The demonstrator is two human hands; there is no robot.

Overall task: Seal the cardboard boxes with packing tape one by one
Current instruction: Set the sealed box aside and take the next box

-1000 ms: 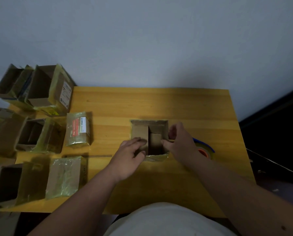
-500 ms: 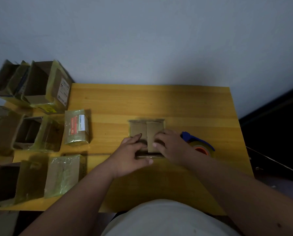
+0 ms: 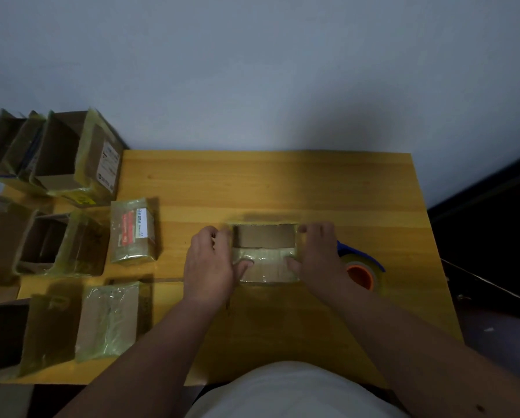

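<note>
A small cardboard box lies in the middle of the wooden table, its flaps folded down and its near half covered in shiny tape. My left hand grips the box's left side, thumb on top and fingers round the far left edge. My right hand grips the right side the same way. A blue tape dispenser with an orange core sits just right of my right hand, partly hidden by it.
Several open and taped cardboard boxes crowd the table's left side, among them a small wrapped parcel and a flat taped box. The table's right edge drops to a dark floor. A grey wall stands behind.
The box's inner flaps were open, then pressed shut; now the outer flaps are down and both hands have moved apart to hold its left and right sides.
</note>
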